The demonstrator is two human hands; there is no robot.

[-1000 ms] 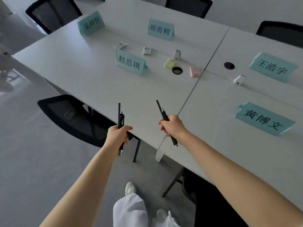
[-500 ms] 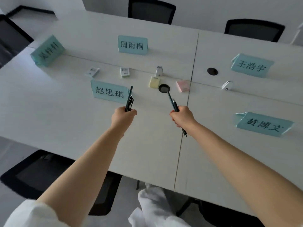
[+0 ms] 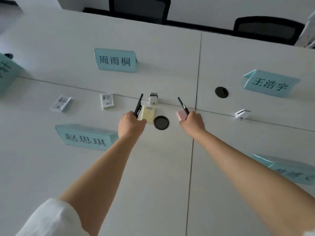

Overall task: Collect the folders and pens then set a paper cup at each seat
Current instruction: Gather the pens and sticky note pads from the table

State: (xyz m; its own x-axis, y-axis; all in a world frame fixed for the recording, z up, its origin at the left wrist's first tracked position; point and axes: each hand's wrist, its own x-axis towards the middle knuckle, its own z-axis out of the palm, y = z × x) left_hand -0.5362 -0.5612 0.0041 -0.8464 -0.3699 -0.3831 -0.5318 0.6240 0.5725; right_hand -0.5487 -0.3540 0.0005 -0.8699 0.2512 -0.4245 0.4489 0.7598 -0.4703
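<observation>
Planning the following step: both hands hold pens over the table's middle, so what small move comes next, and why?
Probably carry both pens away to a collection spot: the left hand grips dark pens, the right hand grips another pen, and no loose pens show on the table.

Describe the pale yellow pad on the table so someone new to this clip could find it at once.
Start at the round black grommet in the white table, between the two hands. The pale yellow pad lies just left of it, beside the left hand gripping a dark pen. It is the only yellow item; its counterpart is pink.
</observation>
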